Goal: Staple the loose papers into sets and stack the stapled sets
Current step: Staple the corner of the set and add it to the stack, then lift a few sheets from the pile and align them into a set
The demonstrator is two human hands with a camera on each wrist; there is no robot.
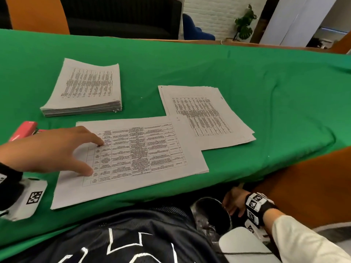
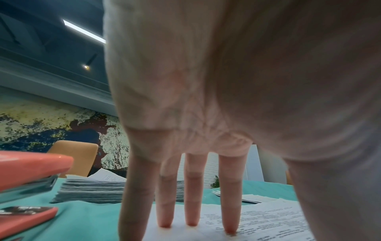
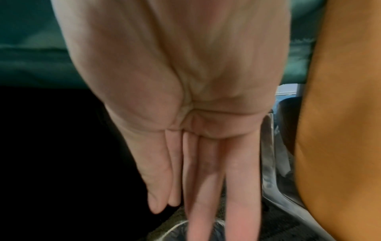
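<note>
A set of printed sheets (image 1: 144,156) lies near the front edge of the green table (image 1: 266,92). My left hand (image 1: 62,147) rests on its left side with straight fingers (image 2: 191,203) touching the top page (image 2: 268,223). A thick paper stack (image 1: 85,90) sits at the back left, also visible behind the fingers as the stack (image 2: 92,190). A fanned pile of sheets (image 1: 207,116) lies to the right. A red stapler (image 1: 23,130) stands at the left edge; the stapler (image 2: 31,169) is beside my left hand. My right hand (image 1: 235,202) is below the table, fingers (image 3: 206,187) straight, holding nothing.
A round bin with a clear liner (image 1: 212,213) stands under the table by my right hand. An orange chair back (image 1: 313,186) is to the right, another orange chair (image 1: 38,14) behind the table. A white armrest (image 1: 243,242) is near my right forearm.
</note>
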